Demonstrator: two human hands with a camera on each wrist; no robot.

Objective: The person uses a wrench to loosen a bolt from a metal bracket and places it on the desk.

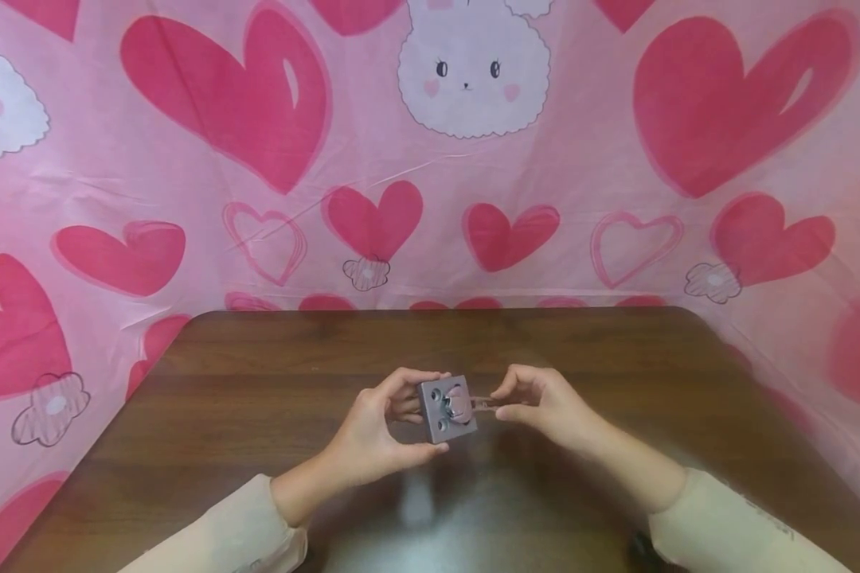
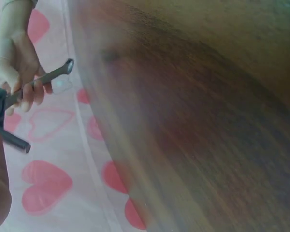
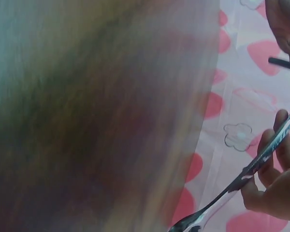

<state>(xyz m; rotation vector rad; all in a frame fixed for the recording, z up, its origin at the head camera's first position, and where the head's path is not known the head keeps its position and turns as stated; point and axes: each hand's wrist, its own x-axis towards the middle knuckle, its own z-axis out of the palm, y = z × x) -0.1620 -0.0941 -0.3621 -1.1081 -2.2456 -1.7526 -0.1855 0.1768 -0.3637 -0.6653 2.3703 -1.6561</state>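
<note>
In the head view my left hand (image 1: 373, 434) grips a grey square metal block (image 1: 437, 430) by its edges, thumb below and fingers above. Round holes show on the face turned toward me. From its far side a bolt shank (image 2: 12, 138) sticks out in the left wrist view. My right hand (image 1: 545, 402) pinches the shaft of a wrench (image 1: 483, 404) between thumb and fingers. The wrench's shiny head overlaps the block's face. Its free ring end (image 2: 66, 66) points away from the block in the left wrist view. Both hands hold these pieces above the table.
A brown wooden table (image 1: 294, 358) with rounded far corners lies underneath. Pink cloth (image 1: 444, 167) printed with hearts hangs behind it and along both sides. Beside the right sleeve, a small dark thing (image 1: 641, 549) shows at the lower edge of the head view.
</note>
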